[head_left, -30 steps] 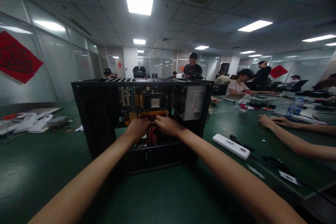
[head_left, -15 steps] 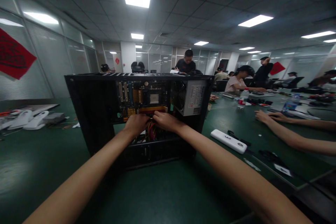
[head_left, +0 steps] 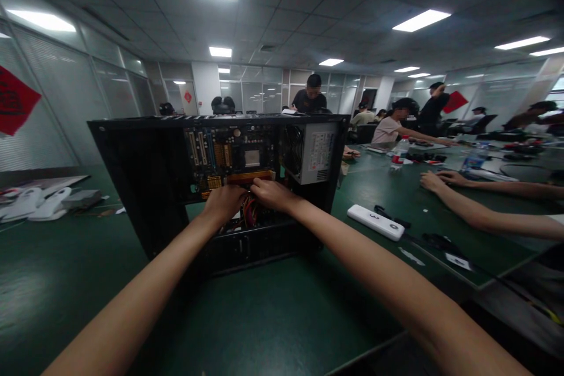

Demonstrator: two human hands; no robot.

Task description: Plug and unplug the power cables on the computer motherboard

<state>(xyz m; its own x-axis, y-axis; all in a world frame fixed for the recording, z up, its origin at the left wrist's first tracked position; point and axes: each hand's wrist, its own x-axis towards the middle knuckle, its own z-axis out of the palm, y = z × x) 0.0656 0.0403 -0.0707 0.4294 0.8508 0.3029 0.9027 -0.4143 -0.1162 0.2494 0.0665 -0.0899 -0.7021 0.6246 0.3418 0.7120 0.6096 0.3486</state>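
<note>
An open black computer case [head_left: 145, 188] stands on the green table [head_left: 273, 317], its motherboard [head_left: 229, 155] and grey power supply [head_left: 312, 153] exposed. Both my hands reach inside it, side by side, just below the motherboard's lower edge. My left hand [head_left: 225, 202] is curled with its fingers hidden behind the knuckles. My right hand [head_left: 271, 194] is also closed, fingers pressed down by a bundle of red and yellow cables [head_left: 250, 214]. What either hand grips is hidden.
A white numbered box [head_left: 374, 222] lies right of the case, with dark small parts beside it. A co-worker's two forearms [head_left: 484, 211] rest on the table at right. White devices [head_left: 39, 205] lie far left. Several people sit or stand at the back.
My hands stay at the same spot inside the case. The view has tilted and shifted, so the case and table sit slightly further left and higher in the picture.
</note>
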